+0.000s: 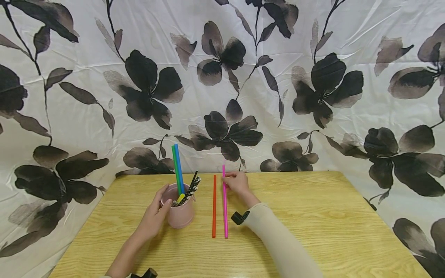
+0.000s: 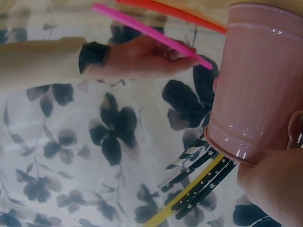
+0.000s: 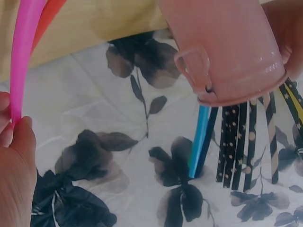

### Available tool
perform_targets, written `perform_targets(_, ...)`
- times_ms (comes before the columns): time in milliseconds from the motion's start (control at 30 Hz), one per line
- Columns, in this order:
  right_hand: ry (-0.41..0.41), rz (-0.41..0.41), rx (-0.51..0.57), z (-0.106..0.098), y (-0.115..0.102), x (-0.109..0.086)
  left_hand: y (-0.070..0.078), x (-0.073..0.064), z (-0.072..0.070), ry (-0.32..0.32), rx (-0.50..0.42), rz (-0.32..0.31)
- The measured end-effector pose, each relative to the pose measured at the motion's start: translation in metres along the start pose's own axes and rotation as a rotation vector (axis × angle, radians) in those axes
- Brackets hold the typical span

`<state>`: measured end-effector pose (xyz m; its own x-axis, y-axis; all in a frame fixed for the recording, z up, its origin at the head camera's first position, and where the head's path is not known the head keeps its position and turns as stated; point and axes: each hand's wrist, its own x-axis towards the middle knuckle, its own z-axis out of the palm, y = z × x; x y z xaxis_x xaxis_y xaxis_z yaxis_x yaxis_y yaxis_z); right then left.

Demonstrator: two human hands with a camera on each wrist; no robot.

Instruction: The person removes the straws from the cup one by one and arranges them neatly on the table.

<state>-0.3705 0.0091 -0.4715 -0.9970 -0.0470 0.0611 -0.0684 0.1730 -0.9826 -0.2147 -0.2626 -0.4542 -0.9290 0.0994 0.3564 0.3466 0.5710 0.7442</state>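
The left hand [image 1: 153,218] grips a pink cup [image 1: 181,216], its thumb on the near side and its fingers round the side away from the other hand. The cup stands upright, just to the right of the left hand's palm, with a small handle [image 3: 193,48] on the side facing the right hand. Out of the cup, above the left hand's thumb, rise a green straw [image 1: 176,170] and a blue straw [image 1: 179,170], side by side and taller than the rest; lower, and nearer the right hand, lean a yellow straw [image 1: 180,198] and several black patterned straws [image 3: 230,146], some dotted, some starred. The right hand [image 1: 238,183] pinches a pink straw [image 1: 225,212] between thumb and fingers close to its far end, so most of its length runs back from the hand toward the person; whether its near end touches the counter [image 1: 333,216] cannot be told. A red straw [image 1: 214,208] lies on the counter just left of the right hand, between the cup and the pink straw and nearly parallel to the latter. Beyond both hands hangs a white cloth [image 1: 278,50] with dark flowers.
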Motion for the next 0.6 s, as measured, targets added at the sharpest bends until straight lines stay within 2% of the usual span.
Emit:
perform_targets(167,0.011,0.043,-0.012,0.003,0.004,-0.001,0.000,0.000,-0.001,0.004,-0.016,-0.012)
perform_targets(467,0.019,0.085,-0.039,0.007,0.011,-0.005,0.000,0.000,-0.002,-0.016,-0.031,0.002)
perform_targets(600,0.024,0.103,-0.064,0.008,0.012,-0.006,0.005,0.000,-0.003,-0.019,-0.035,-0.005)
